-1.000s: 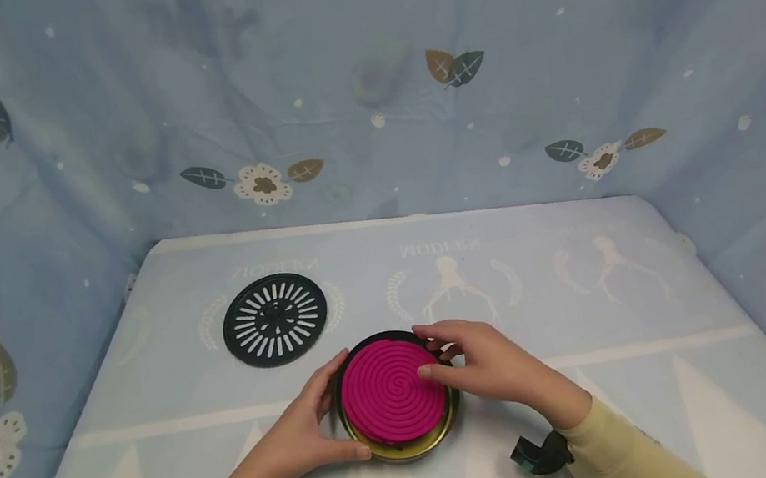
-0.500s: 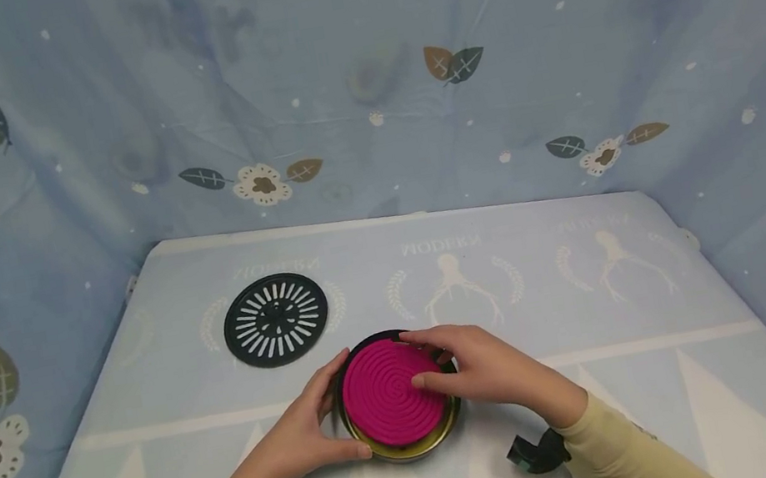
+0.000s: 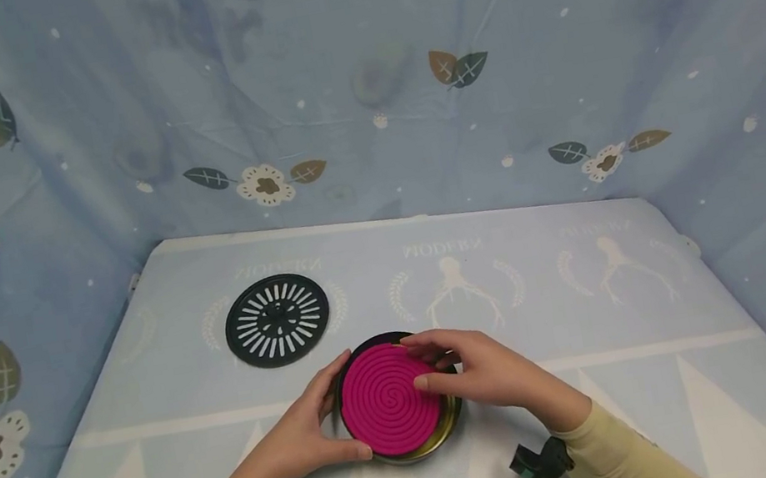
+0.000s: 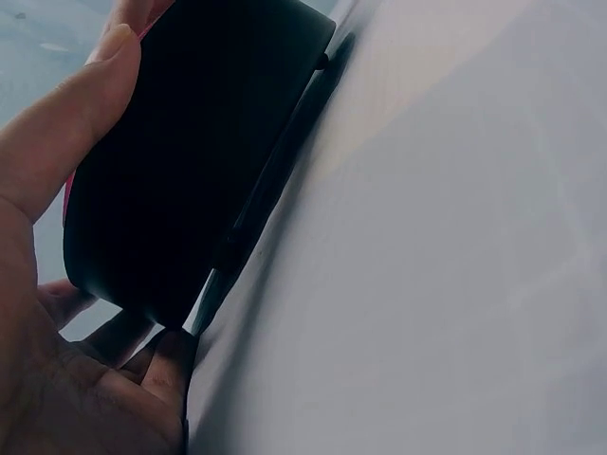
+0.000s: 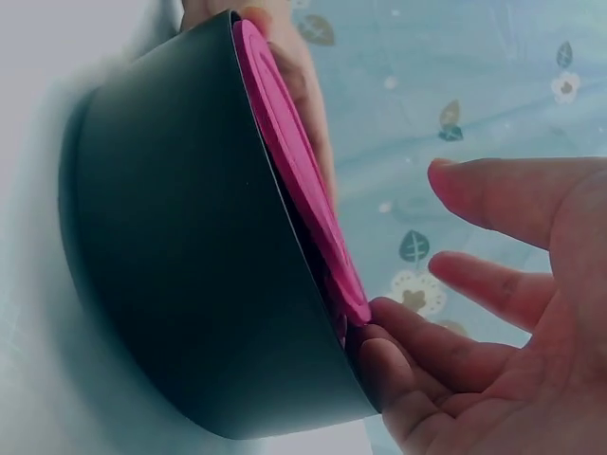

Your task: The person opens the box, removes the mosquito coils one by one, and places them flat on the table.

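A pink spiral mosquito coil (image 3: 388,407) lies over the mouth of a round black tin with a gold-coloured inside, the mosquito coil holder (image 3: 451,418). Its right edge sits at or slightly above the rim in the right wrist view. My left hand (image 3: 309,433) holds the holder from the left, thumb at the near rim and fingers round the far side. My right hand (image 3: 484,366) is at the right rim. In the right wrist view its lower fingers (image 5: 436,351) touch the coil's edge and the rim, while the thumb stands apart.
A black slotted lid (image 3: 278,321) lies flat on the table, behind and left of the holder. Patterned blue cloth (image 3: 361,107) hangs behind the table and at both sides. Black wrist mounts (image 3: 542,462) sit on both forearms.
The coil has slid slightly left and toward me over the holder, baring more gold at the right. My right hand has shifted a little left. My left hand stays in place.
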`<state>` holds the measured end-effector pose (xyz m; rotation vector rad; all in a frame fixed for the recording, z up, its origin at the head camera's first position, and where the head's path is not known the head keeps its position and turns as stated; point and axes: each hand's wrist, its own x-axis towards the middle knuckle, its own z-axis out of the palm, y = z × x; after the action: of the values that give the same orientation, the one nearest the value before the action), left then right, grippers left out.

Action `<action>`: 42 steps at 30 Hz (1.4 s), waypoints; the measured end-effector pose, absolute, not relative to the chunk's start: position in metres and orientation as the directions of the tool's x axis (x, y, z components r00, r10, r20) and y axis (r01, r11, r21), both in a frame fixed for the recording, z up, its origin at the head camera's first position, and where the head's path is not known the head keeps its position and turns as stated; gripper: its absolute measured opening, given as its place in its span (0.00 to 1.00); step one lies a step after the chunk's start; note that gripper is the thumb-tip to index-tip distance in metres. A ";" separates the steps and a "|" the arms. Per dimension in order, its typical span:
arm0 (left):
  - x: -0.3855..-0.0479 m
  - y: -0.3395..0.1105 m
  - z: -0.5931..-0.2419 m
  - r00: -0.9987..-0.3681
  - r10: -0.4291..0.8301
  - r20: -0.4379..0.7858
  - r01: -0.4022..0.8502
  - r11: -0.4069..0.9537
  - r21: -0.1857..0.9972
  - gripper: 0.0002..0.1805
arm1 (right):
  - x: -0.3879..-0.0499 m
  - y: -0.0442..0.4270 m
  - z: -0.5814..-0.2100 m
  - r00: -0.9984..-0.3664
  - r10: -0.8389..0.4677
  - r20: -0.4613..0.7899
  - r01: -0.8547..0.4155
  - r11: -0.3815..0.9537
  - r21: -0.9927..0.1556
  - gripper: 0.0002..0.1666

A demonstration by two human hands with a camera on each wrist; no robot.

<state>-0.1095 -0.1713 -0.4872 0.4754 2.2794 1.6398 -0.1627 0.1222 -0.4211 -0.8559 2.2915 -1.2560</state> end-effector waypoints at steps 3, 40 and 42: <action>-0.109 -0.172 -0.488 -0.903 0.428 -0.041 0.096 0.294 0.951 0.68 | -0.162 0.123 -0.422 -0.744 -0.667 -0.042 -0.281 0.369 -0.886 0.31; -0.109 -0.171 -0.487 -0.904 0.427 -0.034 0.100 0.287 0.953 0.69 | -0.162 0.135 -0.439 -0.754 -0.616 -0.228 0.177 0.144 -0.974 0.38; -0.109 -0.171 -0.487 -0.903 0.428 -0.035 0.099 0.287 0.953 0.69 | -0.162 0.137 -0.440 -0.750 -0.617 -0.238 0.178 0.158 -0.971 0.37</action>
<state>-0.1093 -0.1711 -0.4869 0.4813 2.2766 1.6528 -0.1624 0.1367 -0.4396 -0.4178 1.8233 -1.6564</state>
